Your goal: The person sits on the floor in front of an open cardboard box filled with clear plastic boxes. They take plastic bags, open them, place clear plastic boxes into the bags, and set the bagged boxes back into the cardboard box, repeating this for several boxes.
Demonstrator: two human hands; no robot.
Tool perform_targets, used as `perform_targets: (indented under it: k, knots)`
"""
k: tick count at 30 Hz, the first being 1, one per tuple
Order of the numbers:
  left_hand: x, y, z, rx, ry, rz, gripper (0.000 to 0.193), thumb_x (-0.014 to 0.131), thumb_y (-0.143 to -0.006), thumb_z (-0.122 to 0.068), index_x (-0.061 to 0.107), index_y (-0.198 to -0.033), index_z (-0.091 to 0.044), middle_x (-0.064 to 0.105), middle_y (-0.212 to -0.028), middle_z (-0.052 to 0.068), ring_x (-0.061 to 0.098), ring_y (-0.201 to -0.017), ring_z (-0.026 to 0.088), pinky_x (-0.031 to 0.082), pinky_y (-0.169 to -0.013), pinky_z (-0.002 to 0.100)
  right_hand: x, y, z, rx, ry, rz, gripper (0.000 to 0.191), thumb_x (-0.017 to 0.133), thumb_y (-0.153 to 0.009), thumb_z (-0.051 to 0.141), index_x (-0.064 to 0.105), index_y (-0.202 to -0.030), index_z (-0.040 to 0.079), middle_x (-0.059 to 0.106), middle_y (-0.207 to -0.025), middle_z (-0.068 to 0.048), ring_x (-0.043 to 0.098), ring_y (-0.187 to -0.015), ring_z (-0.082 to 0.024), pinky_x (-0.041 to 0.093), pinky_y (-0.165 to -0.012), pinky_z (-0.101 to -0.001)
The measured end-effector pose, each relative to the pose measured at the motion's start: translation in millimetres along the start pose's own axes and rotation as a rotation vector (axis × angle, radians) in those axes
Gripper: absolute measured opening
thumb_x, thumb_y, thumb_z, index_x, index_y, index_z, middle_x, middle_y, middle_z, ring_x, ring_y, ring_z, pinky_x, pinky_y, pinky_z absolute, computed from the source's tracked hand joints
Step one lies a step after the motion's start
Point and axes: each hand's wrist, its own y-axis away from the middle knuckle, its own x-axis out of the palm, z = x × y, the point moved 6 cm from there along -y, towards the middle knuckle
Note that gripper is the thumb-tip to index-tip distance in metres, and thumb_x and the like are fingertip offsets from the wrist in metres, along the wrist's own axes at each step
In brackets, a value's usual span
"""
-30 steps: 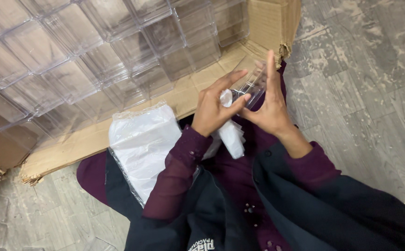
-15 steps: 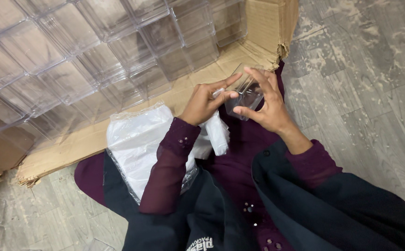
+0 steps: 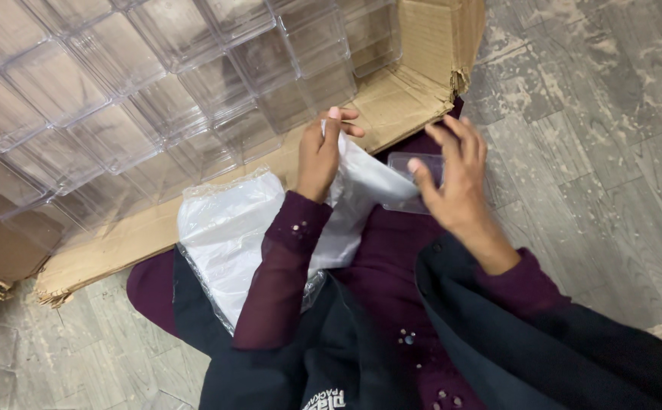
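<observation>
While the left hand [image 3: 319, 156] pinches a thin plastic bag [image 3: 369, 186], the right hand [image 3: 456, 178] grips a clear box [image 3: 414, 163] just beside it, near the cardboard carton [image 3: 422, 45].

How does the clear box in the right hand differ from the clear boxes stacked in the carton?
The clear box in the right hand is single and held above the lap; the stacked boxes sit in tight rows inside the cardboard carton. The held box is partly hidden by fingers and by the white plastic bag that the left hand grips; the stacked ones lie uncovered. All are transparent, squarish plastic.
</observation>
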Motion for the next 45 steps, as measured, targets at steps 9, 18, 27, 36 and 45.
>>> perform_targets:
  k: [9, 18, 27, 36, 45]
  knots:
    - [22.8, 10.3, -4.5, -0.167, 0.425, 0.257, 0.028, 0.063, -0.100, -0.024, 0.067, -0.117, -0.002, 0.075, -0.099, 0.007, 0.071, -0.093, 0.013, 0.057, -0.084, 0.028, 47.1, -30.1, -8.4, 0.271, -0.832, 0.187, 0.015, 0.077, -0.096, 0.011, 0.075, -0.105, -0.001, 0.075, -0.093, -0.003, 0.066, -0.082, -0.006, 0.054, -0.075, -0.0247]
    - [27.5, 12.8, 15.6, -0.091, 0.310, 0.191, 0.013, 0.075, -0.102, -0.011, 0.069, -0.103, 0.000, 0.068, -0.091, 0.004, 0.060, -0.083, 0.009, 0.049, -0.076, 0.026, 27.8, -23.0, -2.5, 0.270, -0.376, 0.191, 0.020, 0.064, -0.103, 0.012, 0.075, -0.117, 0.003, 0.066, -0.075, -0.008, 0.059, -0.058, -0.014, 0.045, -0.058, -0.0276]
    - [9.3, 28.5, 4.7, -0.147, 0.267, 0.292, 0.021, 0.073, -0.096, -0.013, 0.075, -0.110, 0.001, 0.076, -0.095, 0.004, 0.067, -0.087, 0.008, 0.051, -0.078, 0.022, 48.1, -10.9, -39.6, 0.515, -1.287, 0.202, 0.027, 0.058, -0.109, 0.017, 0.068, -0.122, -0.005, 0.071, -0.095, -0.005, 0.062, -0.080, -0.010, 0.050, -0.076, -0.0243]
    - [21.7, 23.9, -13.6, -0.062, 0.227, 0.204, 0.023, 0.072, -0.099, -0.017, 0.078, -0.111, 0.003, 0.078, -0.099, 0.007, 0.069, -0.092, 0.010, 0.055, -0.085, 0.025, 43.6, -27.1, -9.4, 0.272, -0.687, 0.305, 0.018, 0.073, -0.096, 0.013, 0.076, -0.110, 0.003, 0.078, -0.094, -0.006, 0.065, -0.075, -0.007, 0.052, -0.066, -0.0249]
    - [20.6, 31.3, -9.7, -0.110, 0.262, 0.174, 0.025, 0.073, -0.099, -0.015, 0.077, -0.113, 0.005, 0.076, -0.104, 0.008, 0.068, -0.095, 0.011, 0.054, -0.086, 0.026, 23.4, -25.3, 4.5, 0.273, -0.391, 0.206, 0.017, 0.071, -0.099, 0.015, 0.077, -0.112, 0.006, 0.078, -0.086, -0.010, 0.060, -0.059, -0.011, 0.045, -0.054, -0.0269]
